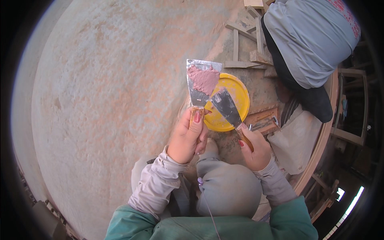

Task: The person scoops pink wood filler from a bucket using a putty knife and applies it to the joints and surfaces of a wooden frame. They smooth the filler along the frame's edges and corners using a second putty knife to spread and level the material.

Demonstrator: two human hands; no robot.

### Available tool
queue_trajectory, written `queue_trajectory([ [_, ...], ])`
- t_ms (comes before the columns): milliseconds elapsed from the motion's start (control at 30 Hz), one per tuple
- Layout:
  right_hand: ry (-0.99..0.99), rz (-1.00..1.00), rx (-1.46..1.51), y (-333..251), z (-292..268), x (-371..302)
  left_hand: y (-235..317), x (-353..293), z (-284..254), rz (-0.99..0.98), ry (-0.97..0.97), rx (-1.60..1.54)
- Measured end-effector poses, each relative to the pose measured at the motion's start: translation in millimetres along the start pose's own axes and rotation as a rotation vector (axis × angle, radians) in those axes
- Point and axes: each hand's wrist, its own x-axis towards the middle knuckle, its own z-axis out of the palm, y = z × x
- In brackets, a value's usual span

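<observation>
My left hand [188, 134] is closed round the wooden handle of a wide putty knife [198, 99], blade pointing away from me. A lump of pink putty [205, 79] covers much of that blade. In my right hand [256, 149] is a narrower putty knife [227, 107], its dark blade slanting up and left, smeared with a little putty near the tip. The two blades are close together; whether they touch I cannot tell. Beneath them lies a round yellow lid [239, 96] with pinkish smears, partly hidden by both tools.
A large pale, blotchy surface [104, 100] fills the left side. At the upper right a person in a grey shirt [312, 40] bends close by. Wooden pieces [236, 44] lie near them. A whitish sack [296, 138] and a wooden frame [348, 106] are at the right.
</observation>
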Motion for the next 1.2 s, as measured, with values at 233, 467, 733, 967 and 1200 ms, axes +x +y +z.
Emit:
queue_trajectory([
  [233,0.170,-0.019,0.214,-12,-16,13,-4,0,4,0.037,-0.020,0.080],
  [467,-0.125,0.043,-0.119,-30,-31,23,-9,-2,3,0.063,0.027,0.187],
  [733,-0.032,0.011,0.061,-40,-66,32,-8,3,-2,0.057,0.043,0.219],
  [967,-0.237,0.017,-0.232,-48,-84,54,-12,-1,1,0.086,0.068,0.320],
  [1200,-0.339,-0.046,-0.339,-51,-98,66,-12,-1,3,0.006,0.070,0.343],
])
